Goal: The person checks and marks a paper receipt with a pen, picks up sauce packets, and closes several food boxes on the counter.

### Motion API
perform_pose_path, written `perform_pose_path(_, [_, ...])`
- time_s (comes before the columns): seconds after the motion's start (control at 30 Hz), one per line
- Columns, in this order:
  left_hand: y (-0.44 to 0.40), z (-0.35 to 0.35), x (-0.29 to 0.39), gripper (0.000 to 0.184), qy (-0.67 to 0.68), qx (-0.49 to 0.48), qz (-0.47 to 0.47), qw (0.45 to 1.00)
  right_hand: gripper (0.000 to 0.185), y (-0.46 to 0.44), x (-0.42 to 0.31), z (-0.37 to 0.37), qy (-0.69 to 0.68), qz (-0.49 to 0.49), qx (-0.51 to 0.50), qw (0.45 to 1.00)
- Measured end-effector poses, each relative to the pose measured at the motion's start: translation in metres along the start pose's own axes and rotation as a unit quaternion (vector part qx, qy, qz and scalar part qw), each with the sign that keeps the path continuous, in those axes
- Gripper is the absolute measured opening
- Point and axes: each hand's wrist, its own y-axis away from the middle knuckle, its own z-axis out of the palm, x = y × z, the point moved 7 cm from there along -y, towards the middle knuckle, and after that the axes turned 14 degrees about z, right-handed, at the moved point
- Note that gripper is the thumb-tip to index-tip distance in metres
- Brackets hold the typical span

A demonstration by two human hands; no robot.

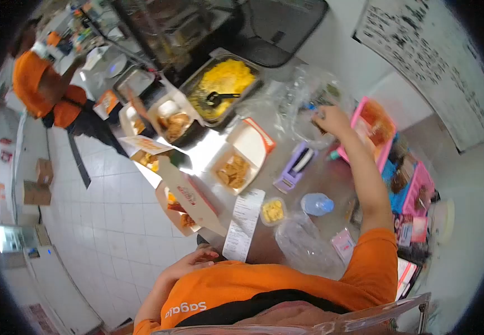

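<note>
My right hand reaches over the far right of the steel table, its fingers closed at a clear plastic bag; what they pinch is too small to make out. My left hand rests near the table's front edge with its fingers apart, holding nothing. Between them lie a long paper receipt, a small tub of yellow pieces, a blue-capped bottle and a purple tape dispenser. An open box of fried pieces stands farther in.
A metal tray of yellow food with a black scoop is at the back. More food boxes line the left side. Pink baskets stand at right. A person in orange stands at far left. A crumpled plastic bag lies in front.
</note>
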Motion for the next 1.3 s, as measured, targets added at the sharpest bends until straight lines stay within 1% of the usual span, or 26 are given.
perform_pose_path(0.07, [0.014, -0.004, -0.001, 0.038, 0.021, 0.047, -0.006, 0.999, 0.024, -0.037, -0.012, 0.075, 0.131, -0.048, 0.020, 0.990])
perform_pose_path(0.1, [0.023, -0.007, -0.006, 0.038, 0.022, 0.071, -0.013, 0.997, 0.022, -0.054, -0.019, 0.096, 0.194, -0.073, 0.034, 0.978])
perform_pose_path(0.17, [0.040, -0.013, -0.014, 0.038, 0.043, 0.114, -0.024, 0.992, 0.017, -0.057, -0.037, 0.101, 0.188, -0.089, 0.086, 0.974])
perform_pose_path(0.23, [0.054, -0.013, -0.024, 0.038, 0.089, 0.148, -0.034, 0.984, 0.015, -0.065, -0.043, 0.105, 0.191, -0.102, 0.085, 0.973])
perform_pose_path(0.3, [0.061, -0.016, -0.036, 0.038, 0.096, 0.156, -0.024, 0.983, 0.014, -0.067, -0.044, 0.104, 0.199, -0.127, 0.075, 0.969])
perform_pose_path(0.37, [0.063, -0.019, -0.042, 0.038, 0.103, 0.157, -0.017, 0.982, 0.014, -0.079, -0.030, 0.112, 0.201, -0.135, 0.092, 0.966])
perform_pose_path(0.47, [0.061, -0.024, -0.042, 0.039, 0.108, 0.152, -0.010, 0.982, 0.015, -0.077, -0.026, 0.092, 0.155, -0.118, 0.067, 0.979])
perform_pose_path(0.53, [0.058, -0.032, -0.046, 0.040, 0.097, 0.146, -0.001, 0.984, 0.017, -0.062, -0.025, 0.064, 0.119, -0.074, 0.058, 0.988])
perform_pose_path(0.57, [0.049, -0.037, -0.045, 0.041, 0.022, 0.134, 0.085, 0.987, 0.018, -0.057, -0.027, 0.048, 0.101, -0.050, 0.055, 0.992])
perform_pose_path(0.6, [0.037, -0.042, -0.053, 0.042, -0.053, 0.121, 0.168, 0.977, 0.020, -0.050, -0.030, 0.029, 0.083, -0.028, 0.064, 0.994])
perform_pose_path(0.63, [0.027, -0.042, -0.063, 0.043, -0.125, 0.104, 0.247, 0.955, 0.021, -0.039, -0.032, 0.012, 0.066, -0.004, 0.071, 0.995])
perform_pose_path(0.67, [0.009, -0.042, -0.083, 0.046, -0.256, 0.108, 0.274, 0.921, 0.023, -0.028, -0.032, -0.001, 0.048, 0.023, 0.078, 0.996])
perform_pose_path(0.7, [-0.006, -0.035, -0.094, 0.048, -0.383, 0.110, 0.298, 0.867, 0.024, -0.018, -0.031, -0.011, 0.052, 0.043, 0.085, 0.994])
perform_pose_path(0.77, [-0.023, -0.022, -0.090, 0.050, -0.554, 0.056, 0.257, 0.790, 0.030, -0.001, -0.026, -0.032, 0.059, 0.085, 0.107, 0.989])
perform_pose_path(0.8, [-0.030, -0.019, -0.088, 0.051, -0.633, 0.027, 0.235, 0.737, 0.030, 0.008, -0.025, -0.040, 0.065, 0.101, 0.107, 0.987])
perform_pose_path(0.87, [-0.028, -0.018, -0.077, 0.055, -0.702, 0.048, 0.265, 0.659, 0.029, 0.031, -0.018, -0.055, 0.076, 0.139, 0.106, 0.982])
perform_pose_path(0.9, [-0.028, -0.016, -0.072, 0.057, -0.731, 0.060, 0.280, 0.619, 0.028, 0.047, -0.019, -0.065, 0.071, 0.147, 0.121, 0.979])
perform_pose_path(0.93, [-0.040, -0.019, -0.074, 0.062, -0.704, 0.034, 0.282, 0.651, 0.027, 0.063, -0.025, -0.075, 0.065, 0.154, 0.135, 0.977])
perform_pose_path(0.97, [-0.051, -0.018, -0.071, 0.063, -0.700, 0.023, 0.301, 0.647, 0.027, 0.080, -0.032, -0.085, 0.059, 0.159, 0.150, 0.974])
perform_pose_path(1.03, [-0.073, -0.012, -0.064, 0.067, -0.692, 0.003, 0.337, 0.638, 0.025, 0.115, -0.060, -0.108, 0.022, 0.116, 0.194, 0.974])
perform_pose_path(1.13, [-0.101, 0.011, -0.051, 0.070, -0.751, -0.034, 0.347, 0.561, 0.025, 0.151, -0.092, -0.127, -0.110, 0.091, 0.218, 0.966])
perform_pose_path(1.17, [-0.111, 0.019, -0.047, 0.071, -0.762, -0.036, 0.347, 0.546, 0.026, 0.162, -0.100, -0.130, -0.166, 0.090, 0.216, 0.958])
perform_pose_path(1.23, [-0.128, 0.035, -0.040, 0.074, -0.782, -0.042, 0.348, 0.515, 0.022, 0.180, -0.121, -0.130, -0.231, 0.110, 0.187, 0.948])
perform_pose_path(1.3, [-0.141, 0.047, -0.033, 0.072, -0.775, -0.053, 0.341, 0.529, 0.019, 0.196, -0.136, -0.122, -0.311, 0.115, 0.174, 0.927])
